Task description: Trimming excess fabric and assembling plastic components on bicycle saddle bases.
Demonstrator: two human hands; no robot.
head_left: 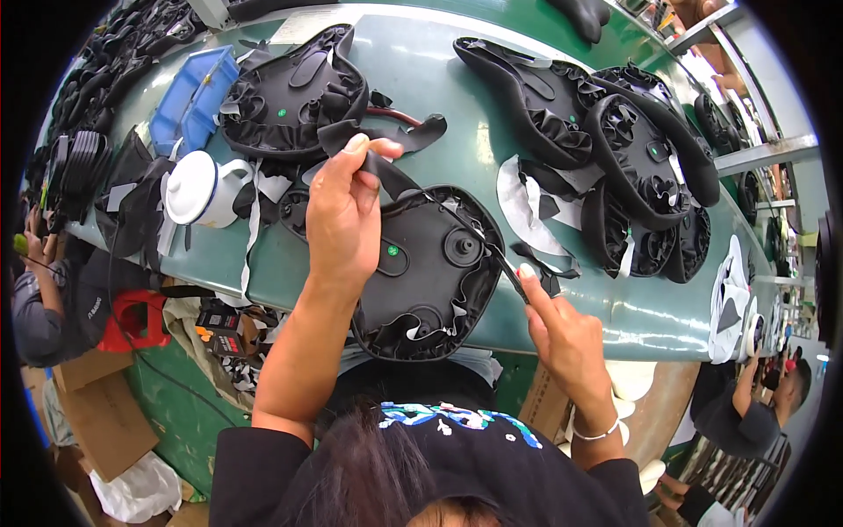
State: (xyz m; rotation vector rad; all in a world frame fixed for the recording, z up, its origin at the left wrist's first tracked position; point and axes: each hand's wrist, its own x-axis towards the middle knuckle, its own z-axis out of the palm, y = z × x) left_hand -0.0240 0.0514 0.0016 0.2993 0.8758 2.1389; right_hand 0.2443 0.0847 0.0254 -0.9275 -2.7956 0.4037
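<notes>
In front of me a black saddle (399, 294) lies with its underside up, showing a plastic base, a green dot and gathered cover edging. My left hand (344, 206) is raised above its left side, fingers pinching a black strip of cover material (393, 178). That strip stretches toward the saddle's far edge. At the right rim, my right hand (566, 338) grips a slim dark tool (509, 270), its tip against the gathered cover; whether it is a knife or scissors I cannot tell. The right index finger is extended along the tool.
Another upturned saddle (299, 97) lies at the far left, beside a blue bin (189, 97) and a white lidded mug (191, 189). Several saddles (645, 158) are piled at the right. White and black scraps (527, 211) lie between. Other people work at both sides.
</notes>
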